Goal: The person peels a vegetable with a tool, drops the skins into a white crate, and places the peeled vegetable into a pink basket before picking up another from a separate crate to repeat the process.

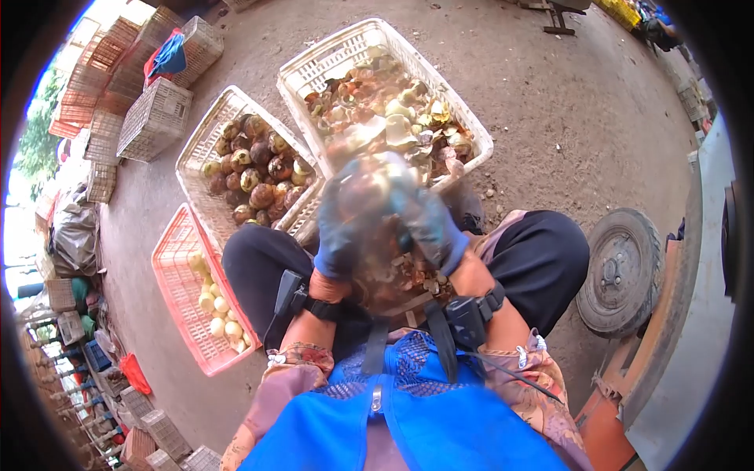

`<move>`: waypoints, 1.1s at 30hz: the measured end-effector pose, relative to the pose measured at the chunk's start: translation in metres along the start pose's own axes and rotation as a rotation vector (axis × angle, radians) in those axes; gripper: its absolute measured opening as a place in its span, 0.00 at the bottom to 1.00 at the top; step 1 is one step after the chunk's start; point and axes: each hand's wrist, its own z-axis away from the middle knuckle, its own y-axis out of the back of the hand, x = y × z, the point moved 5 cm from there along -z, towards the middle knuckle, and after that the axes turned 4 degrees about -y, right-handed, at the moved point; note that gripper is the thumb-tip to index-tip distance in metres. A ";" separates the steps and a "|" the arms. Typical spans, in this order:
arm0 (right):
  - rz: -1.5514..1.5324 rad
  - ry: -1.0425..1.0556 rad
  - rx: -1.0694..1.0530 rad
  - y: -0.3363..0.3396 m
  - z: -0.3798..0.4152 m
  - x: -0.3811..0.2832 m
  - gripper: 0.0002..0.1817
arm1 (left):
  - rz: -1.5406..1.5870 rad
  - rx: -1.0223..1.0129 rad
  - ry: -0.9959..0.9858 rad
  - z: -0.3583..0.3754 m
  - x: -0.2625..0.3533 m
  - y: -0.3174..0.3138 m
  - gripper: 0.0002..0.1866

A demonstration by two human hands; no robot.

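Note:
Both of my hands wear blue-grey gloves and are close together between my knees, smeared by motion. A round, brownish onion (365,194) with a pale shine is between them. My left hand (340,220) is wrapped round its left side. From the other side, the curled fingers of my right hand (426,218) press in on it; any tool there is hidden by the blur. Just past the hands stands a white crate (477,118) heaped with onion peelings (400,129). More scraps (404,273) lie below my wrists.
At the left, a white crate (191,149) holds unpeeled onions (259,165), and a pink crate (174,271) holds pale peeled ones (224,314). A wheel (620,271) stands right of my knee. Stacked crates (155,118) line the far left.

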 end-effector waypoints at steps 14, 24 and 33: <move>0.300 -0.293 -0.262 0.015 0.001 -0.007 0.14 | -0.930 -0.073 -0.418 0.004 -0.033 0.021 0.32; -0.121 -0.895 -0.671 -0.005 0.005 0.001 0.12 | -0.913 0.004 -0.358 0.006 -0.030 0.012 0.30; 0.293 -0.388 -0.387 -0.022 0.042 0.009 0.15 | -0.574 0.332 0.122 0.003 -0.067 0.042 0.22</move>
